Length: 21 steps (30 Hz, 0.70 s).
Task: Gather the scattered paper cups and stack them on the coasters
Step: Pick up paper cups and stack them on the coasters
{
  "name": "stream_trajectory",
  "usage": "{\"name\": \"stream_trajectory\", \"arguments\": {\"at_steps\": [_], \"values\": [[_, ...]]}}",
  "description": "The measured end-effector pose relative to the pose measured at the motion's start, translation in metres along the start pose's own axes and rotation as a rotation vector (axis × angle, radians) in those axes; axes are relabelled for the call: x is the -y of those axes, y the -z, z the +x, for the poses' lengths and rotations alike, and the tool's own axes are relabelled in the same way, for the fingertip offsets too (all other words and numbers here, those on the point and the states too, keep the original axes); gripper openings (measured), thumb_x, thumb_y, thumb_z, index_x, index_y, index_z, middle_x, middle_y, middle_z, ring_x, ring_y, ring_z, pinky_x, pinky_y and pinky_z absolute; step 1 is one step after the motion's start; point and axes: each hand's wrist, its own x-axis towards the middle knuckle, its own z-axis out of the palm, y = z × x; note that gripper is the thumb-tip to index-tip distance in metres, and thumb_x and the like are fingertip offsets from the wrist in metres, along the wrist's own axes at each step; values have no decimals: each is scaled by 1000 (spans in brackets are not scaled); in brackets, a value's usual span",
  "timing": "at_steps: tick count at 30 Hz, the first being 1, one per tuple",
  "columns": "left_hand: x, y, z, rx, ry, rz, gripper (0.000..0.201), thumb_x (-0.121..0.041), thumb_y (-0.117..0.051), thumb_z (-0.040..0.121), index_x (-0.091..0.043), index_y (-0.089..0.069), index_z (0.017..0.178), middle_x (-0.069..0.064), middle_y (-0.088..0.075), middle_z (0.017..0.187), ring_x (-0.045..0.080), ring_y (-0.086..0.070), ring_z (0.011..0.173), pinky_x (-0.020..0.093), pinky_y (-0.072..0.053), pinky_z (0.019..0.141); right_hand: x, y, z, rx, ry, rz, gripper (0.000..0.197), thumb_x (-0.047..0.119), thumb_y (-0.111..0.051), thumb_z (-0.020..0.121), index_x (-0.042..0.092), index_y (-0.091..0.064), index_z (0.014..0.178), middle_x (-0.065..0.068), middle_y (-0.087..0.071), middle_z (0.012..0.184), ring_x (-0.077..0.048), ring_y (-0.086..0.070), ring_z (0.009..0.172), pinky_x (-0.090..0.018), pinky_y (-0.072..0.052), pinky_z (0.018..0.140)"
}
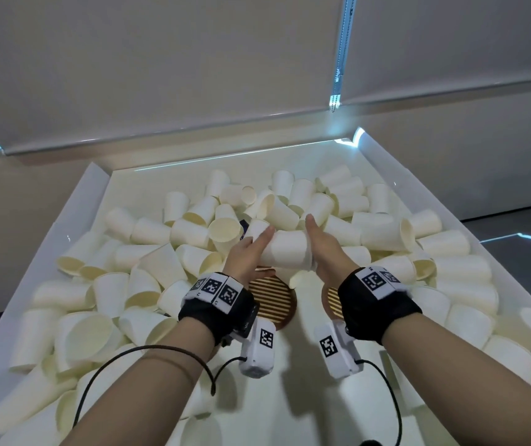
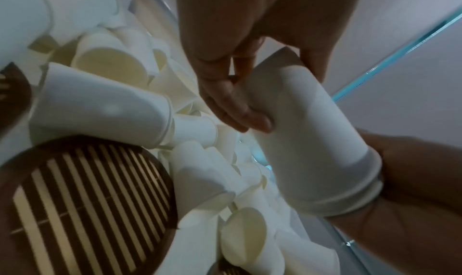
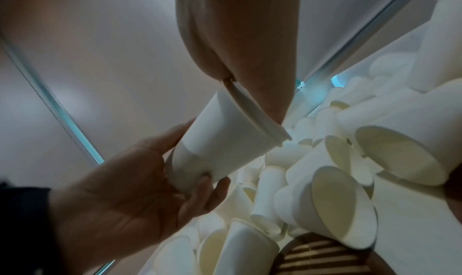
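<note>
A short nested stack of white paper cups [image 1: 286,251] lies sideways in the air between both hands, above the coasters. My left hand [image 1: 259,249] grips its narrow base end, thumb underneath; the right wrist view shows those fingers [image 3: 215,182] curled round the base. My right hand [image 1: 317,243] presses flat against the rim end, fingers straight. In the left wrist view the stack [image 2: 312,140] runs from my thumb down to the right palm. Two round brown striped coasters sit below: one [image 1: 270,304] under the left wrist, the other [image 1: 330,300] partly hidden by the right wristband.
Several loose white cups [image 1: 193,233] lie on their sides all over a white walled tray [image 1: 96,185], heaped at the back and both sides. A cup [image 1: 299,280] lies between the coasters. Wrist cameras and black cables hang under both forearms.
</note>
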Motion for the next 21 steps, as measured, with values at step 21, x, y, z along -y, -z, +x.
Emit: {"name": "stream_trajectory", "arguments": {"at_steps": [21], "values": [[47,3,21,-10,-346,1240,43,-25,-63,80,-21,-51,121,3,-46,123,23,-39,120,33,-43,93,-47,10,51,27,-242,-632,56,40,-45,95,-3,-49,130,-11,-50,105,-24,-48,96,-38,-42,98]]}}
